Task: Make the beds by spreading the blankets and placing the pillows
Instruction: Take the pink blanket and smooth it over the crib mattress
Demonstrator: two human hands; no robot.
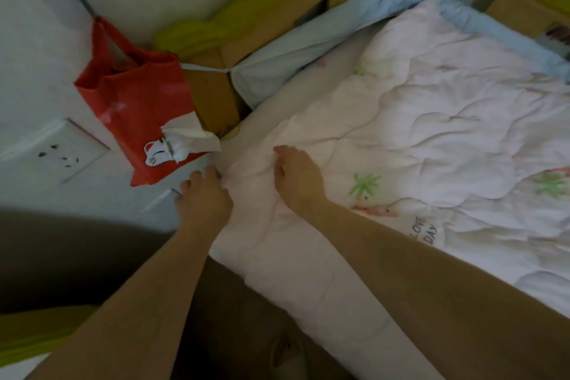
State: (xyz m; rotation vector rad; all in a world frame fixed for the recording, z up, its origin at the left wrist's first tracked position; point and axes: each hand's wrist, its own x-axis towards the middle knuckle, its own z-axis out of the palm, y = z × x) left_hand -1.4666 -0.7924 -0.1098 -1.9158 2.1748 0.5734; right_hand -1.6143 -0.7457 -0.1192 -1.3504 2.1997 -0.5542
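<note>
Both hands, left [205, 194] and right [296, 177], pinch the soft, light quilted blanket [431, 120] at the bed's near corner, the best hold for spreading it.

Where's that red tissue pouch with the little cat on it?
In the head view the red tissue pouch hangs on the wall at left, beside the bed's corner, above the left hand and right of the wall socket.
</note>
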